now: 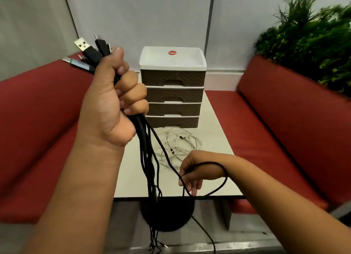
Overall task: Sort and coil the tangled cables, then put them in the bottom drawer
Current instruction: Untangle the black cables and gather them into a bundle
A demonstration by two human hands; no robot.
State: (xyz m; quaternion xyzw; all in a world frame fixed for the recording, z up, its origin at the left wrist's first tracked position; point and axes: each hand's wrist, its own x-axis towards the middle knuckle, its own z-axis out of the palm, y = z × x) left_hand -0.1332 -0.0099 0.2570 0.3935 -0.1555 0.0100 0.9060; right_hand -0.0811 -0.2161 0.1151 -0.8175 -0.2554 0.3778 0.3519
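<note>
— What is the left hand (112,101) doing?

— It is raised in front of the drawer unit (172,86), its grip curled tight round a bundle of black cables (147,155). Their plugs (89,52) stick out above the fist, one a USB plug with a bare metal end; the cords hang straight down past the near edge of the counter (216,170) toward the floor.

— And the right hand (191,174)?

— Lower, over the near part of the counter, fingers pointing down. Its grip pinches one black cable (224,181) that runs down from the bundle; that cord loops over the wrist and curves back under the hand.

— Where are the other cables?

— A loose tangle of white cables (176,147) lies on the counter, just in front of the drawer unit, between it and the right hand.

— The drawers?

— Four brown drawers stacked under a white top, standing at the far end of the counter. All look pushed in, the bottom drawer (173,122) included.

— Around it?

— Red benches (284,124) on both sides, a green plant (311,37) at the far right, and the counter's round black base (167,215) on the floor.
</note>
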